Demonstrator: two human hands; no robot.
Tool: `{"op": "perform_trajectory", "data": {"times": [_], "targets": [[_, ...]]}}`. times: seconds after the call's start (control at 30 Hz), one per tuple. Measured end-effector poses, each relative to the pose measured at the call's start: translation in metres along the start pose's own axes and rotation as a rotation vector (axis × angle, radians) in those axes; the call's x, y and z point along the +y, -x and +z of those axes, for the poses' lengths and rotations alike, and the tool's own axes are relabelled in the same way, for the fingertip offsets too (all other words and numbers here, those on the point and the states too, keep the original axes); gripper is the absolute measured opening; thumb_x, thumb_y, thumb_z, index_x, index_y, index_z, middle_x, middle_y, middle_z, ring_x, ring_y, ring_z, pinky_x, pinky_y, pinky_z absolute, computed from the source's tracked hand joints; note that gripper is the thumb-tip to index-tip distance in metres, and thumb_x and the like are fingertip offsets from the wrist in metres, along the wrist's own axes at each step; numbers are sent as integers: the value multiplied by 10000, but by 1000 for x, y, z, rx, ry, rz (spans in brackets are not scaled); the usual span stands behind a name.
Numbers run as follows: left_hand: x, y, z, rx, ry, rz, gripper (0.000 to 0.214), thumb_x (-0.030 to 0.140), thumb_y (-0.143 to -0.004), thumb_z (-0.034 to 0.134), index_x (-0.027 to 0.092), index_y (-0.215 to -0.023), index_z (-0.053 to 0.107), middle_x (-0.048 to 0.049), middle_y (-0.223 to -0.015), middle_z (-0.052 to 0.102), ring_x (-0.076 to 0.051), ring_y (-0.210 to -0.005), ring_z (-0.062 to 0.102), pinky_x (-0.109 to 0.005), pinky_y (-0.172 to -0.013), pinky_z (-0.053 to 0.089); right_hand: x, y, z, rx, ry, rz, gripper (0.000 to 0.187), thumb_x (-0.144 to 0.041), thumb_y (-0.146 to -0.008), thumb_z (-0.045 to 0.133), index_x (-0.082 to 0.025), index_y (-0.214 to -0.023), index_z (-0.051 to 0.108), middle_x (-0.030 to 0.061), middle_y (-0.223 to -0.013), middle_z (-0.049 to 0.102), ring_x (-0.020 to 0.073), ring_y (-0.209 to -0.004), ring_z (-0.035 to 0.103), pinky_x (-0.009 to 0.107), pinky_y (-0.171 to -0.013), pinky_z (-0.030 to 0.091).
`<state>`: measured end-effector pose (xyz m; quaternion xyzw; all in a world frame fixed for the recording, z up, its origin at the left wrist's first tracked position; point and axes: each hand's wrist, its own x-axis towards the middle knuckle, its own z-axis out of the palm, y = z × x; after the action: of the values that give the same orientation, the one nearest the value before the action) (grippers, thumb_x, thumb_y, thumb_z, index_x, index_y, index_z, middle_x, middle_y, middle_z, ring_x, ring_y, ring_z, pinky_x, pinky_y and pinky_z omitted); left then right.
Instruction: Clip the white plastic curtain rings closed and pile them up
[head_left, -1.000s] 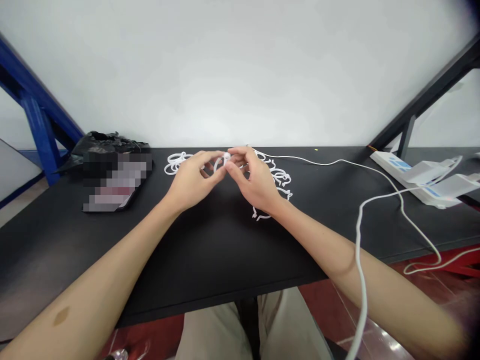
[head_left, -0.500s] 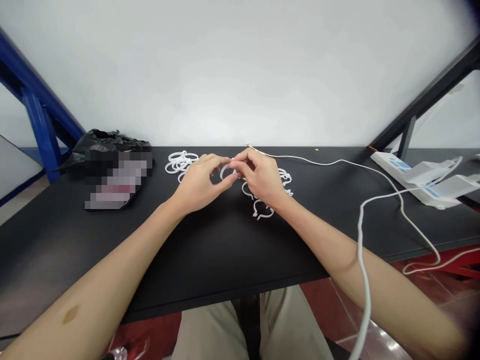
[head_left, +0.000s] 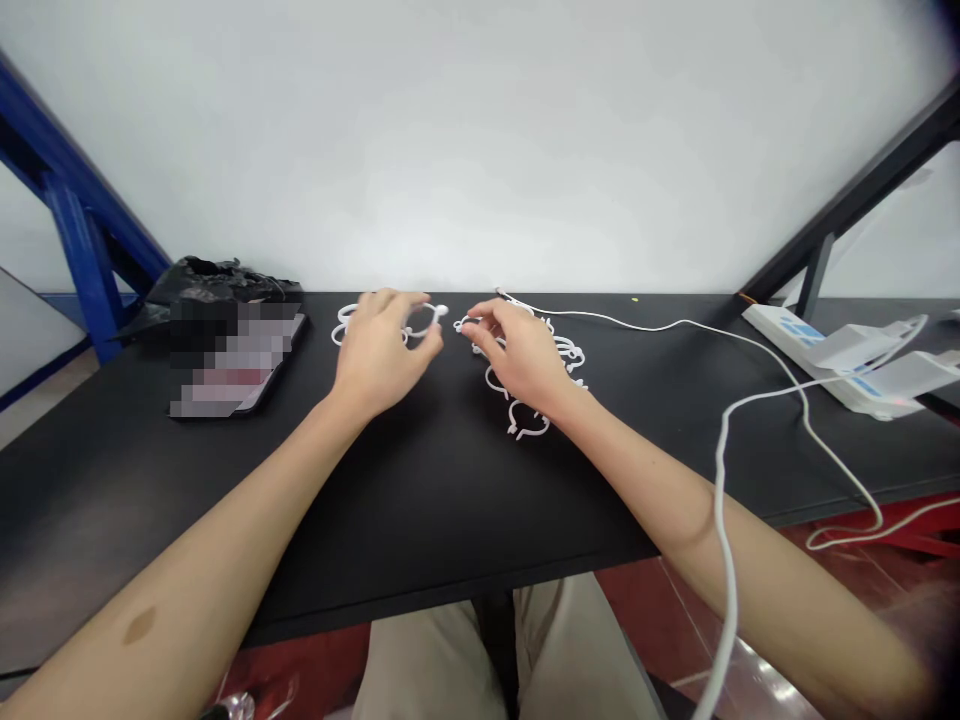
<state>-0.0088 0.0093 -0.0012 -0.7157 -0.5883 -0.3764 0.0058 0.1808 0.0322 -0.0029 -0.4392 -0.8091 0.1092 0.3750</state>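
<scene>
My left hand [head_left: 386,350] holds a white plastic snap ring [head_left: 439,311], like a shower curtain ring, between thumb and fingers; part of it is hidden. Behind that hand lies a group of closed white rings [head_left: 346,313], mostly covered. My right hand [head_left: 521,350] hovers over a pile of white rings on the right, fingers curled with thumb and forefinger apart. One ring end [head_left: 459,325] shows at its fingertips; I cannot tell whether they touch it. Several rings, such as the nearest one [head_left: 529,431], have a gap in the loop.
A phone-like slab, partly blurred [head_left: 247,370], and a black plastic bag [head_left: 217,275] lie at the left. White devices [head_left: 832,360] with antenna-like flaps stand at the right. A white cable [head_left: 724,520] crosses my right forearm. A pale wall backs the black table [head_left: 420,520].
My hands have parted. The left moved left with the ring toward the closed rings; the right stayed near the right pile and its fingers came off that ring.
</scene>
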Motion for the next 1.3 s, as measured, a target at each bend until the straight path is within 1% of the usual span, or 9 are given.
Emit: {"op": "perform_trajectory", "data": {"times": [0.1, 0.2, 0.43, 0.67, 0.77, 0.87, 0.97, 1.17, 1.3], "targets": [[-13, -2, 1, 52, -176, -137, 416, 382, -871, 529, 206, -1237, 621, -159, -1239, 624, -399, -1200, 470, -546, -975, 394, 9, 0, 1, -137, 266, 26, 201, -286, -912, 642, -152, -1057, 680, 97, -966, 705, 267, -992, 581, 420, -918, 443], [-16, -1, 3, 8, -221, -117, 450, 394, -885, 502, 201, -1283, 586, -168, -1309, 582, -416, -1236, 429, -560, -981, 370, 14, -1, 3, -213, 288, 76, 171, -205, -886, 654, -171, -1049, 695, 65, -880, 704, 268, -960, 573, 425, -909, 448], [1, 5, 8, -180, 15, 183, 499, 413, -903, 538, 170, -1339, 529, -118, -1303, 600, -312, -1230, 475, -486, -1072, 362, 1, -3, 3, 73, -129, -63, 266, -196, -945, 541, -202, -1183, 660, 45, -946, 652, 168, -859, 605, 328, -853, 499], [10, 5, 3, -207, 127, 147, 480, 443, -918, 545, 180, -1320, 543, -91, -1246, 656, -271, -1141, 536, -431, -982, 439, -9, 0, 2, -2, -499, -13, 111, -264, -934, 580, -202, -990, 653, 18, -937, 713, 141, -820, 660, 305, -826, 532], [9, 5, 3, -204, 118, 159, 445, 428, -917, 541, 181, -1287, 571, -78, -1168, 681, -261, -1060, 554, -409, -918, 458, -6, 1, 3, -7, -476, -41, 128, -267, -950, 556, -205, -1018, 644, 29, -983, 720, 146, -854, 668, 309, -832, 536], [9, 5, 3, -211, 125, 200, 396, 400, -910, 535, 183, -1234, 607, -62, -1037, 695, -241, -946, 566, -377, -836, 465, -5, 2, 2, 3, -335, -108, 149, -260, -942, 568, -217, -1055, 656, 39, -1023, 714, 162, -908, 662, 320, -850, 529], [8, 6, 2, -237, 138, 247, 328, 391, -911, 517, 188, -1137, 644, -43, -914, 676, -223, -864, 552, -352, -784, 456, -5, 2, 1, 24, -242, -145, 114, -255, -935, 580, -215, -981, 676, 28, -956, 723, 166, -876, 661, 320, -839, 515], [11, 7, 1, -276, 169, 253, 264, 375, -921, 493, 200, -1036, 654, -27, -846, 643, -202, -811, 523, -321, -730, 437, -10, 0, -1, 39, -267, -74, 125, -230, -927, 578, -202, -823, 641, -25, -737, 699, 120, -647, 625, 259, -702, 484], [11, 6, 3, -247, 148, 216, 304, 379, -914, 491, 200, -1099, 654, -36, -903, 668, -214, -845, 548, -341, -774, 453, -9, 1, 1, 11, -285, -29, 129, -298, -951, 568, -205, -907, 645, -18, -757, 698, 128, -671, 634, 262, -717, 496]]}}
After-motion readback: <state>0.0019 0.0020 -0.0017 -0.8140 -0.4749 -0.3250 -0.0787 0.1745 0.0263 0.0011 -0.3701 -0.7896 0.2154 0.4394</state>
